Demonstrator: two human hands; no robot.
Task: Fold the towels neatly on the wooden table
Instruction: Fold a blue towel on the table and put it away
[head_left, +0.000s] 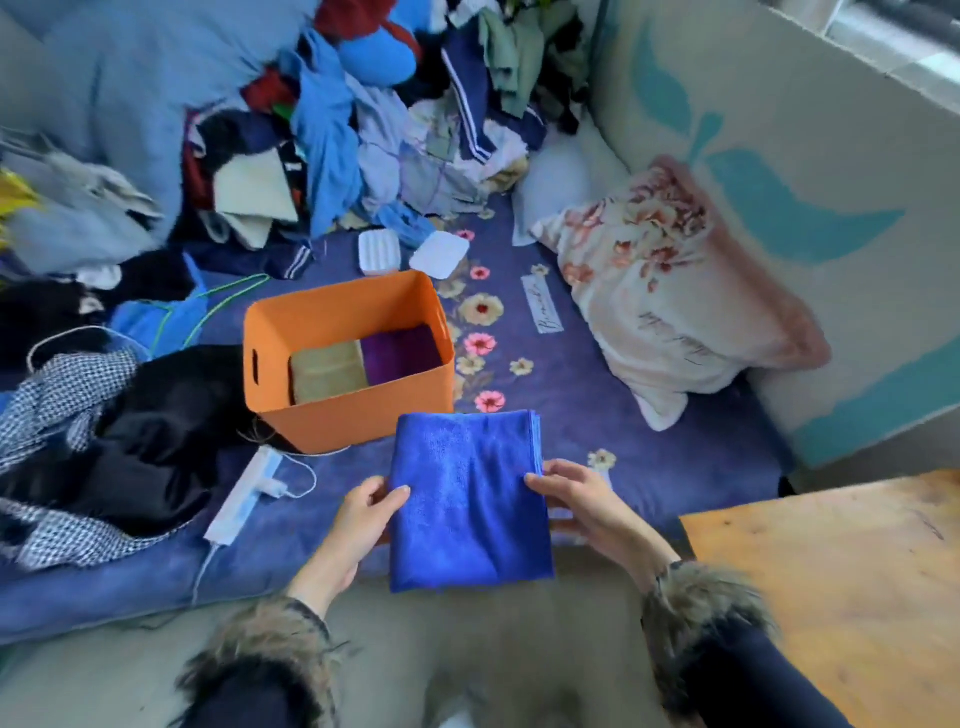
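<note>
- There is 1 view, from a wide-angle camera worn on the person's head.
- It faces forward and steeply down, over the 2 fur-cuffed dark sleeves (711, 623) close below the lens.
- Straight edges bow near the frame's borders.
- The purple floral bedspread (571, 374) fills the middle ground; the wooden table corner (841, 582) sits at lower right.
</note>
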